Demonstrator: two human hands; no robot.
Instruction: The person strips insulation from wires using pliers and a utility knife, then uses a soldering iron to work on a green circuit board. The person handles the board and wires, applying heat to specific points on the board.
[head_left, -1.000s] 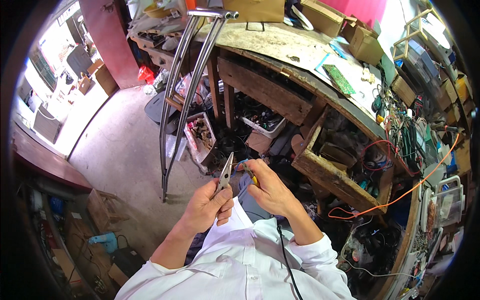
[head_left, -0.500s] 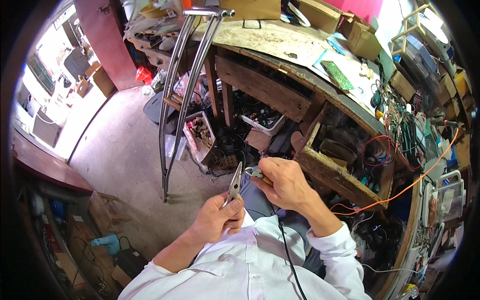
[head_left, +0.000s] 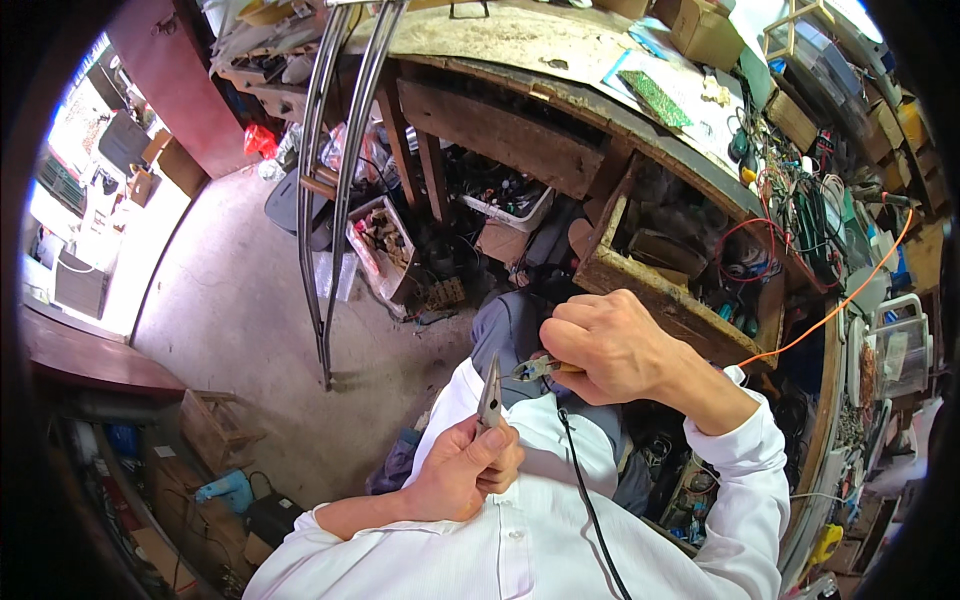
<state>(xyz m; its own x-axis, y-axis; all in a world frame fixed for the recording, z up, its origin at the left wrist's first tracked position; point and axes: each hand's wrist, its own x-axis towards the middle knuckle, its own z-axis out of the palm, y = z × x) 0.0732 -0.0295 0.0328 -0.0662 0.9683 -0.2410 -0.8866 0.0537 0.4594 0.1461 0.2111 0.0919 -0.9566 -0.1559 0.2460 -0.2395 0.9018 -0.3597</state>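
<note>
Below the middle of the view, my left hand (head_left: 462, 467) is closed around silver needle-nose pliers (head_left: 490, 392), their long jaws pointing up. Up and to the right of it, my right hand (head_left: 608, 350) grips a second, shorter pair of pliers (head_left: 535, 367) with yellow on the handle; its jaws face left, close to the needle-nose tip, with a small blue bit at them that is too small to name. Both tools are over my lap. A black cord (head_left: 585, 500) hangs down the front of my white shirt.
Two metal crutches (head_left: 345, 200) lean on a cluttered wooden bench (head_left: 505, 36) ahead. Beneath are boxes (head_left: 385, 262) and an open wooden drawer (head_left: 678, 318). Tangled cables (head_left: 800, 215) and an orange cord (head_left: 840, 305) lie at right. A doorway (head_left: 95, 200) and wooden stool (head_left: 210, 430) are at left.
My right hand has moved right and turned with the yellow-handled pliers. The needle-nose pliers in my left hand have moved down and right. The bench sits higher in view.
</note>
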